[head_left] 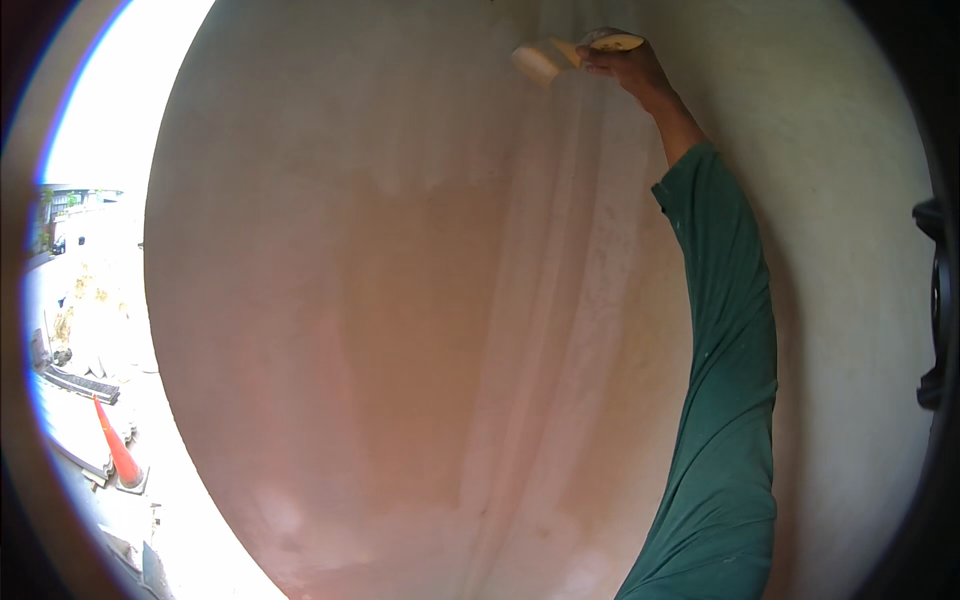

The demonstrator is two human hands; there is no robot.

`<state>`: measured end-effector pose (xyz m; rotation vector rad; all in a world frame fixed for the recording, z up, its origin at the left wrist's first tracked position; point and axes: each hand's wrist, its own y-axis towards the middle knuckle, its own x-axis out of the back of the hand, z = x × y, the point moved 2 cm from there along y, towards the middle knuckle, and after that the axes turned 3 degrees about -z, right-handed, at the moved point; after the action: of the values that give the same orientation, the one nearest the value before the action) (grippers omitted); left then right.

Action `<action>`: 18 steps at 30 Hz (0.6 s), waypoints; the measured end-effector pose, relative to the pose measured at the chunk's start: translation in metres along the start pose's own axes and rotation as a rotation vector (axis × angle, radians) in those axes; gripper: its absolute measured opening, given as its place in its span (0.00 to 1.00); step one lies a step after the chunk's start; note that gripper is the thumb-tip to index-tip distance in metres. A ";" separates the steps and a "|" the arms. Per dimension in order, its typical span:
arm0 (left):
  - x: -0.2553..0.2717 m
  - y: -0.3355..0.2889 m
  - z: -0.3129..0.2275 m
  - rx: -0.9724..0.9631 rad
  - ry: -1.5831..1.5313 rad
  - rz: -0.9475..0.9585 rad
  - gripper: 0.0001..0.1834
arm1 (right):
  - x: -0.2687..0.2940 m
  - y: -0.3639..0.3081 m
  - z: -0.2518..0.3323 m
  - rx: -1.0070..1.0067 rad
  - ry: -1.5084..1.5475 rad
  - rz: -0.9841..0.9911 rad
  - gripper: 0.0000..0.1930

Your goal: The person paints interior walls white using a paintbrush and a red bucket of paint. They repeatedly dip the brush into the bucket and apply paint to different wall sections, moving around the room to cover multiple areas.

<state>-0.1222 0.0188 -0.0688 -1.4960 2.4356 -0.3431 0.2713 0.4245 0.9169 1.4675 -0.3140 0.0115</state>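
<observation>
Green sleeve (725,370) nearest, running up to right hand (622,64); hand curled round yellow flat-ended tool (567,52), wall (420,300) behind.

Daylight enters from the far left, where the outdoor strip (95,290) is overexposed to near white with a blue-violet fringe. The wall (420,300) is dimmer; a soft shadow (790,420) lies right of the green sleeve (725,350). Fisheye curvature and black vignetting mark the rim.

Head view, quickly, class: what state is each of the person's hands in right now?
Left hand: out of view, so its state cannot be told.
Right hand: closed, holding a yellowish brush-like tool.
</observation>
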 end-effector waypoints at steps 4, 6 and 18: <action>-0.017 -0.015 -0.022 -0.752 0.265 0.136 0.26 | -0.014 -0.009 -0.012 0.350 -0.269 -0.081 0.05; -0.020 -0.015 -0.019 -0.747 0.319 0.122 0.33 | -0.021 -0.064 -0.014 0.266 -0.246 0.163 0.04; -0.036 -0.011 -0.021 -0.284 0.083 0.163 0.39 | -0.024 0.052 0.000 0.307 0.006 0.071 0.04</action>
<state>-0.1046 0.0474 -0.0416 -1.3963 2.7441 -0.0261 0.2379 0.4347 0.9623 1.7592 -0.3717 0.1264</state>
